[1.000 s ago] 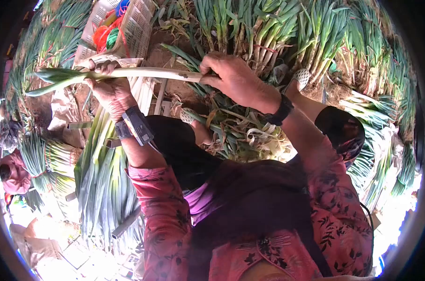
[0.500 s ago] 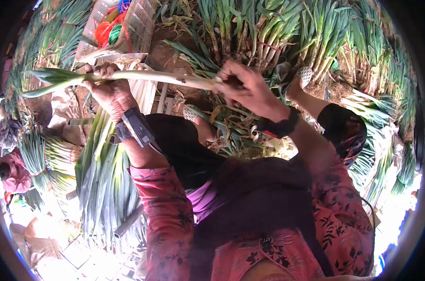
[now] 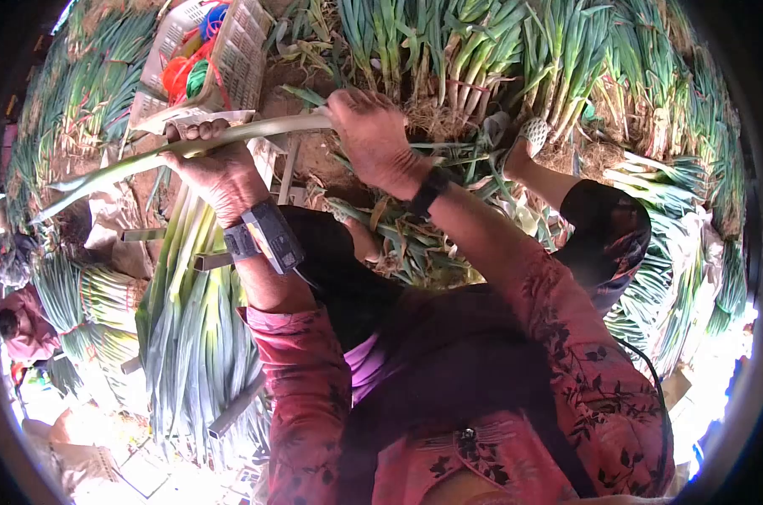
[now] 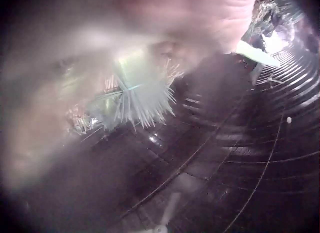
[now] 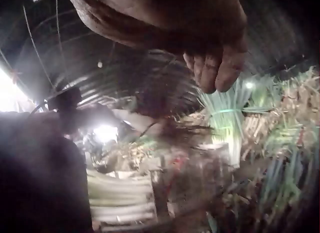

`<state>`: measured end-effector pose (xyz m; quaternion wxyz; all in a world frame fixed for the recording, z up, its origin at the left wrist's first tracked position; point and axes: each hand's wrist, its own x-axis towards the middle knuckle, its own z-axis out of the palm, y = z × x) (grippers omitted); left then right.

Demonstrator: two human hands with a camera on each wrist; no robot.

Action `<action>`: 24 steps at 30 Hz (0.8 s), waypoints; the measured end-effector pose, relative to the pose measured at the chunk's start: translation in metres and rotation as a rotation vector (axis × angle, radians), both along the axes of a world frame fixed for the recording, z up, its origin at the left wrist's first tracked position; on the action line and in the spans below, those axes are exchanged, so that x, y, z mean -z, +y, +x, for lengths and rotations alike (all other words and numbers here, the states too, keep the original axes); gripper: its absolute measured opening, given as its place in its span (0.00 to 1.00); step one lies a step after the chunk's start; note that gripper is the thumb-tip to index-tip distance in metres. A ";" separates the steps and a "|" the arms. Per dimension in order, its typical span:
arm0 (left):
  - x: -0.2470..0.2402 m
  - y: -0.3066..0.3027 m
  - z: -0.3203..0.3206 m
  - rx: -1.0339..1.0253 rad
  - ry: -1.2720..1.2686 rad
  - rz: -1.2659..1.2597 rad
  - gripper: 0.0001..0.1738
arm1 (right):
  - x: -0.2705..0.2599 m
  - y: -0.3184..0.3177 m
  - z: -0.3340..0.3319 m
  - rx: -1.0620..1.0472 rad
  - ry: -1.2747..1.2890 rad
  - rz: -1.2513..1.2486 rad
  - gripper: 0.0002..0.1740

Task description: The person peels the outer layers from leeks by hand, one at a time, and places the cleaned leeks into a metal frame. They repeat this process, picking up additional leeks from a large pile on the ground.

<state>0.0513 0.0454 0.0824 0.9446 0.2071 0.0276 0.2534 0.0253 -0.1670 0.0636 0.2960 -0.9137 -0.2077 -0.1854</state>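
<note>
A single leek (image 3: pixel 268 128) lies across the head view, its green leaf end to the left and its white shank to the right. My left hand (image 3: pixel 217 172) grips it from below around the middle, fingers curled over the top. At the white end is my right hand (image 3: pixel 373 139), its fingers curled and the leek's tip hidden behind them. In the right wrist view the fingers (image 5: pixel 220 70) of that hand point downward, bent together. Part of the leek (image 4: pixel 257 55) shows past the blurred left hand (image 4: pixel 200 22) in the left wrist view.
Below the left hand, many leeks (image 3: pixel 196 328) lie on a metal frame (image 3: pixel 234 408). A plastic crate (image 3: pixel 245 63) with twine balls (image 3: pixel 178 77) stands at the upper left. Upright leek bundles (image 3: pixel 482 50) line the back. Loose trimmings (image 3: pixel 415 244) cover the ground. Another person (image 3: pixel 32 324) is at far left.
The right hand has shifted left and upward at the leek's white end. The leek has tilted, its leaf end lower and its white end higher. The left hand keeps its grip.
</note>
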 end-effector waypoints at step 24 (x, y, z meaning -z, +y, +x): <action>-0.014 0.031 -0.007 0.048 -0.178 0.073 0.16 | -0.028 -0.054 -0.029 -0.166 0.012 -0.088 0.13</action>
